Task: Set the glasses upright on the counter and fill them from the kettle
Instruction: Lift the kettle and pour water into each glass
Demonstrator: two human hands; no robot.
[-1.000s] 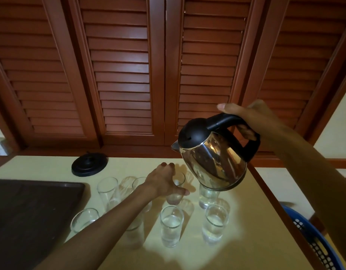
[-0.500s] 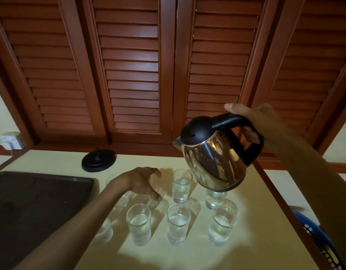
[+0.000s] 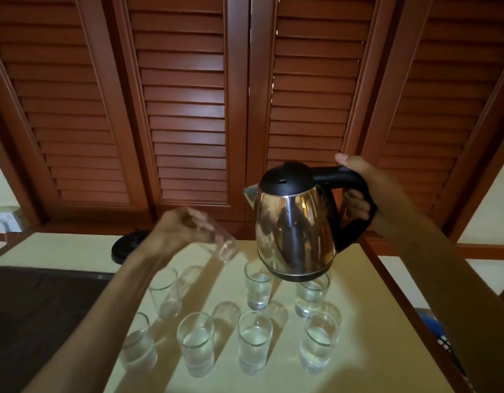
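Left hand (image 3: 174, 234) fingers curl round an empty glass (image 3: 216, 241), tilted above the pale counter (image 3: 372, 321). Right hand (image 3: 370, 194) grips the steel kettle (image 3: 294, 228) by its handle, over six upright glasses. A dark tray (image 3: 32, 307) lies left; wooden louvred shutters (image 3: 188, 109) stand behind.

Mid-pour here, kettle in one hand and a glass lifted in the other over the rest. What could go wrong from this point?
1. The left hand holds an empty glass tilted in the air above the standing glasses; it looks blurred, so a slip could knock the upright empty glass.
2. The kettle, gripped by the right hand, hangs low over two back glasses; its base might clip a rim.
3. The glasses stand close together, so pouring could spill on the counter.
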